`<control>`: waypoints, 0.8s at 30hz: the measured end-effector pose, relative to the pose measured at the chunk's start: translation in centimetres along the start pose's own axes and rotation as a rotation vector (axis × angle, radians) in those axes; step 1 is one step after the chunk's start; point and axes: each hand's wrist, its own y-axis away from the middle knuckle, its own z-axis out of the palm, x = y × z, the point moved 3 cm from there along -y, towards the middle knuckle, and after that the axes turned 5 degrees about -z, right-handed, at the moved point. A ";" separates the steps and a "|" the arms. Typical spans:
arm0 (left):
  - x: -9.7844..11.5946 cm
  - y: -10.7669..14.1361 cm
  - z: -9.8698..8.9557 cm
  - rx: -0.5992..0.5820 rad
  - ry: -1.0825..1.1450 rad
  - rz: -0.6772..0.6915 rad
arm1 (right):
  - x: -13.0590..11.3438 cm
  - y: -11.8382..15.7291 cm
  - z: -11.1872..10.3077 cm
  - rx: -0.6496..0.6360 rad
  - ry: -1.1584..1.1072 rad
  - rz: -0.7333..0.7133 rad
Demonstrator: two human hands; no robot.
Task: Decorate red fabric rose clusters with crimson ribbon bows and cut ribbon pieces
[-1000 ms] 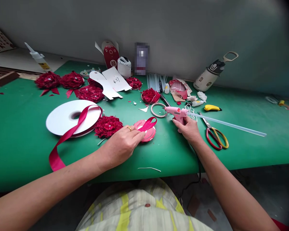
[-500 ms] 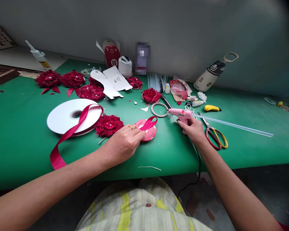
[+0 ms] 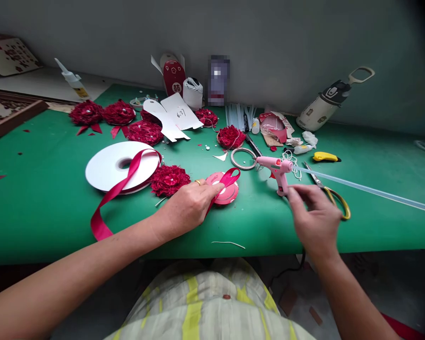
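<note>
My left hand (image 3: pixel 187 203) pinches a loop of dark pink ribbon (image 3: pixel 230 177) against a round pink disc (image 3: pixel 230 194) that lies on the green table. The ribbon's tail hangs beside the fingers. A pink hot glue gun (image 3: pixel 274 165) stands on the table, a long clear glue stick (image 3: pixel 368 189) jutting from its back. Just behind its handle is my right hand (image 3: pixel 315 217), fingers loosely curled and apart from the thumb, off the gun. Beside the left hand sit a dark red fabric flower (image 3: pixel 170 180) and a white ribbon spool (image 3: pixel 102 170).
Scissors (image 3: pixel 343 205) lie partly behind my right hand, near a yellow cutter (image 3: pixel 326 157). A tape ring (image 3: pixel 243 166) is left of the gun. Several red flowers (image 3: pixel 143 132), white card (image 3: pixel 180 113) and a tilted bottle (image 3: pixel 318 111) stand farther back.
My right hand has let go of the glue gun and drawn back toward me and to the right. My left hand still holds the ribbon loop on the disc. The view has shifted slightly.
</note>
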 end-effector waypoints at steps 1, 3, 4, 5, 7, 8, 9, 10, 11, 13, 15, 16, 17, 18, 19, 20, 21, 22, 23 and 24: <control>0.0 0.0 0.0 0.012 0.008 -0.005 | -1.6 0.6 1.0 -0.111 -0.069 -0.092; 0.0 0.0 0.0 0.036 0.006 -0.006 | -4.4 1.3 3.4 -0.304 -0.129 -0.280; 0.0 0.0 -0.1 0.045 -0.002 -0.002 | -5.3 1.3 4.6 -0.371 -0.117 -0.352; 0.1 0.0 -0.1 0.053 -0.013 0.005 | -5.8 1.2 5.8 -0.425 -0.080 -0.398; 0.2 0.0 -0.2 0.063 -0.031 0.024 | -6.1 0.8 7.7 -0.504 0.021 -0.445; 0.3 0.1 -0.2 0.065 -0.034 0.032 | -6.0 0.6 8.3 -0.534 0.070 -0.455; 0.3 0.1 -0.2 0.065 -0.036 0.035 | -5.8 0.5 8.7 -0.558 0.110 -0.463; 0.3 0.1 -0.2 0.063 -0.036 0.036 | -5.6 0.5 8.9 -0.576 0.142 -0.471; 0.3 0.1 -0.2 0.062 -0.032 0.037 | -5.5 0.5 9.0 -0.585 0.168 -0.476; 0.3 0.3 -0.2 0.064 -0.010 0.050 | -5.5 0.7 8.9 -0.590 0.211 -0.481; 0.3 0.7 -0.3 0.073 0.026 0.080 | -5.7 0.9 8.7 -0.591 0.245 -0.485; 0.4 1.0 -0.4 0.074 0.045 0.094 | -5.8 0.9 8.7 -0.591 0.258 -0.489; 0.4 1.3 -0.5 0.071 0.059 0.101 | -5.9 1.0 8.7 -0.590 0.270 -0.494; 0.4 1.6 -0.8 0.066 0.071 0.100 | -6.0 1.0 8.7 -0.587 0.279 -0.498; 0.5 1.9 -1.1 0.063 0.085 0.089 | -6.1 1.1 8.8 -0.584 0.285 -0.501; 0.4 2.2 -1.5 0.065 0.103 0.066 | -6.1 1.1 8.8 -0.581 0.288 -0.502; 0.3 2.4 -2.0 0.075 0.126 0.029 | -6.1 1.1 8.9 -0.579 0.289 -0.503; 0.1 2.6 -2.6 0.091 0.149 -0.027 | -6.1 1.1 9.0 -0.577 0.287 -0.501; -0.2 2.7 -3.1 0.108 0.171 -0.100 | -6.0 1.1 9.0 -0.575 0.284 -0.499; -0.6 2.8 -3.4 0.118 0.191 -0.186 | -6.0 1.1 9.1 -0.570 0.278 -0.496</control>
